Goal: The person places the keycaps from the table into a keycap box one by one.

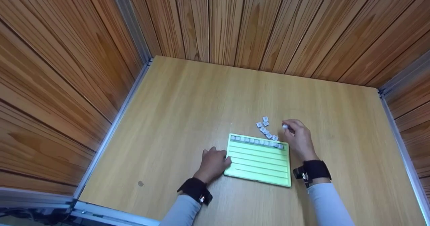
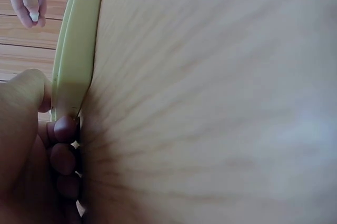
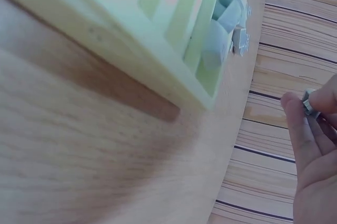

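A light green ridged tray (image 1: pixel 260 167) lies on the table, slightly turned. White keycaps (image 1: pixel 256 141) stand in a row along its far groove, and the lower grooves hold none. My left hand (image 1: pixel 213 162) grips the tray's left edge, thumb at the rim and fingers curled against the side (image 2: pixel 76 77). Beyond the tray's far right corner, my right hand (image 1: pixel 299 139) is raised, pinching one small white keycap (image 3: pixel 309 103) between thumb and fingertips. Its hollow underside partly shows in the right wrist view. Several loose keycaps (image 1: pixel 263 130) lie just behind the tray, left of my right hand.
The wooden table (image 1: pixel 188 111) is bounded by wood-plank walls (image 1: pixel 225 24) at the back and sides, with metal rails (image 1: pixel 111 128) along the edges. A small dark spot (image 1: pixel 140 183) marks the table at the front left.
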Tool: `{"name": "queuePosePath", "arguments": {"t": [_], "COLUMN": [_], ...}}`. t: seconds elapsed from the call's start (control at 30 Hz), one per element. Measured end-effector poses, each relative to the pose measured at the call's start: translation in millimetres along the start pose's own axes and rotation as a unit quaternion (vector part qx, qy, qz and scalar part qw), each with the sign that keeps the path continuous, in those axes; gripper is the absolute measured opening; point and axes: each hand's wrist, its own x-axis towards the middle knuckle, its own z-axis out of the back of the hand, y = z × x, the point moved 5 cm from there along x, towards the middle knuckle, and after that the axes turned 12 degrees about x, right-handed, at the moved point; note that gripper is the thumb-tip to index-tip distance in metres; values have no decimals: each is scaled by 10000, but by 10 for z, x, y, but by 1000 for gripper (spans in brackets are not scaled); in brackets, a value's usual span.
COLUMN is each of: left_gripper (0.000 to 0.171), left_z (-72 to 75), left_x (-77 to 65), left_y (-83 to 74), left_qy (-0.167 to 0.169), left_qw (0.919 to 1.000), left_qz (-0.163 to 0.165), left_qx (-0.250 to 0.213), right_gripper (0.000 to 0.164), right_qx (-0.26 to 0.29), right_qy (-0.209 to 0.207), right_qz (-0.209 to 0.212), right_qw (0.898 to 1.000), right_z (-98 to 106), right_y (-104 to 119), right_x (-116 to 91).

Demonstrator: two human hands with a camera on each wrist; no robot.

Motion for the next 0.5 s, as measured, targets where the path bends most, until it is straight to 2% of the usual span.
{"name": "queuePosePath", "arguments": {"t": [0.3,0.5], "left_gripper": [26,26], "left_z": [6,8], "left_x": [4,2], "left_y": [-3,-2], "left_qy": [-14,44], "left_qw": [10000,9999], "left_qz": [19,50], "left_qx": [33,81], "right_gripper": [25,26], "right_qx": [-118,-154], "right_qy": [213,559], "right_qz": [71,97], "right_qw": [9997,9983], "right_z": [-159,-329], "right_y": [57,129], "right_x": [-42,-80]}}
